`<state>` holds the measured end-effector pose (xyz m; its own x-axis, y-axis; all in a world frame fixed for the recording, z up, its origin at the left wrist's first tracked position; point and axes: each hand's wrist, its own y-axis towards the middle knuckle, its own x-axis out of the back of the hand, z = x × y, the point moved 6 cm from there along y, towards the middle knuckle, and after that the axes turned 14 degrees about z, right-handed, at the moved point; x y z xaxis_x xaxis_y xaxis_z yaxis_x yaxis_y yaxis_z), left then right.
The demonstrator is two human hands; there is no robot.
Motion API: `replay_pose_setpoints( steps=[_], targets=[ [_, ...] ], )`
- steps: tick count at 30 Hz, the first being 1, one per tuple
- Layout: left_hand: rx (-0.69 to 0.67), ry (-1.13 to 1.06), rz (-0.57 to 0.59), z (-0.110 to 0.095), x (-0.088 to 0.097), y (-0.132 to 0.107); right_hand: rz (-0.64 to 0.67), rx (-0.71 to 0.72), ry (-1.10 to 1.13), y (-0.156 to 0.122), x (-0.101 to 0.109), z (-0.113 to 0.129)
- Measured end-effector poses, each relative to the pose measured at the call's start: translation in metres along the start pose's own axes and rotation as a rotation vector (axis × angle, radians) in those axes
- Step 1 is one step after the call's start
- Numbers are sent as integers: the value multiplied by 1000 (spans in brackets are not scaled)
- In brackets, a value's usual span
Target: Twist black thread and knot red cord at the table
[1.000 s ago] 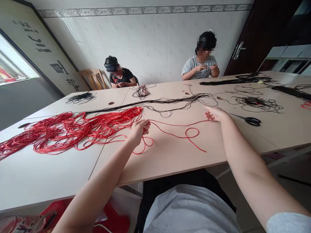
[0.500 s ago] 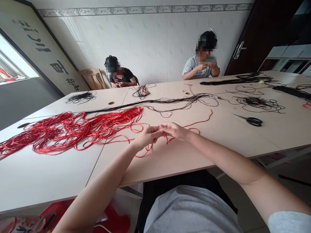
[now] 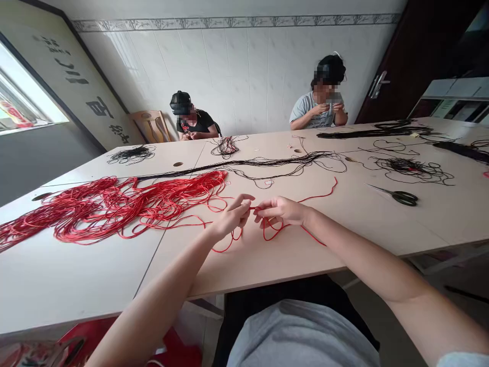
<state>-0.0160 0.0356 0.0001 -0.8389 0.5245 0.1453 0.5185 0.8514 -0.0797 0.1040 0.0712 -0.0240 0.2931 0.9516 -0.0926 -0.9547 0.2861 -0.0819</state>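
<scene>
My left hand [image 3: 232, 216] and my right hand [image 3: 280, 211] meet above the pale table [image 3: 76, 275], fingertips nearly touching. Between them both runs a thin red cord [image 3: 267, 232], pinched in their fingers, with loops hanging under the hands onto the tabletop. One end curves away to the right [image 3: 319, 189]. To the left lies a large heap of red cords [image 3: 114, 209], its strands reaching toward my left hand. A long black cord bundle [image 3: 237, 163] stretches across the table beyond my hands.
Black scissors [image 3: 399, 197] lie to the right of my hands. Several black cord tangles [image 3: 405, 165] and bundles lie farther along the table. Two seated people [image 3: 311, 109] [image 3: 196, 122] work with their hands at the far side, against a tiled wall.
My hands have parted slightly, and the fingers of both now pinch the red cord. The loops beneath them have shifted, and the view has tilted a little.
</scene>
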Motion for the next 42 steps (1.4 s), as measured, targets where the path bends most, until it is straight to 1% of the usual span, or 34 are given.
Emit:
replay_pose_setpoints(
  steps=[3, 7, 12, 14, 22, 25, 28, 32, 38, 42],
  targets=[
    [22, 7, 29, 1, -3, 1, 3, 52, 15, 1, -5, 4],
    [24, 16, 56, -1, -7, 1, -71, 64, 2, 1, -4, 7],
    [64, 178, -22, 2, 2, 3, -141, 99, -14, -4, 8, 9],
    [55, 227, -44, 0, 5, 3, -156, 120, -19, -7, 12, 11],
    [-52, 191, -133, -15, 7, -2, -118, 160, -84, -18, 6, 26],
    [-65, 195, -133, -16, 6, -3, -130, 163, -106, -20, 7, 28],
    [-46, 220, -114, -15, 3, -3, -152, 167, -123, -22, 7, 28],
    [-5, 229, -114, -14, -1, -4, -162, 177, -217, -23, 3, 30],
    [-37, 230, -119, -16, -2, -4, -164, 190, -340, -25, 2, 33],
    [-45, 278, -155, -14, 1, -3, -221, 171, -424, -27, 4, 33]
  ],
)
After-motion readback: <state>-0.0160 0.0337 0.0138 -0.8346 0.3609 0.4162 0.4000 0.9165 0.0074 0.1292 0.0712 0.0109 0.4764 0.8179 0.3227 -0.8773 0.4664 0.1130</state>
